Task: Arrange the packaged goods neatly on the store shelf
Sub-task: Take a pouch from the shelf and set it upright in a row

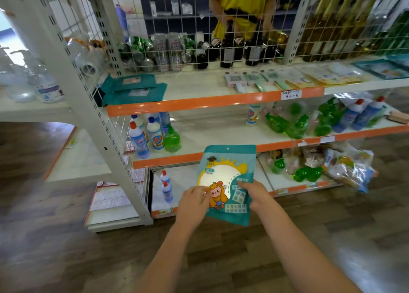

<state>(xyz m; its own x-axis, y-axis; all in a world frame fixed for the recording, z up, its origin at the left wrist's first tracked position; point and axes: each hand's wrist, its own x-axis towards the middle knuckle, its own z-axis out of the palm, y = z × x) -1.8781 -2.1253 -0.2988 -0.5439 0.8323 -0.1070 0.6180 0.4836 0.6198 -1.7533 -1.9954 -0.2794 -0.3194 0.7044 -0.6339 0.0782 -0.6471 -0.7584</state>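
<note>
Got my left hand (193, 204) and right hand (254, 194) both gripping this teal cartoon pouch (225, 182) by its bottom edges. It's upright, in front of the orange-edged shelf (199, 103).

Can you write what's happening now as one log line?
both hands: left hand, right hand | holding teal packet | before shelf | not placed

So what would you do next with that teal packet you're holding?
Probably lift the teal packet, gripped by the left hand and right hand, up to the upper shelf. The teal packs of similar colour lie there, with bare shelf beside them.
</note>
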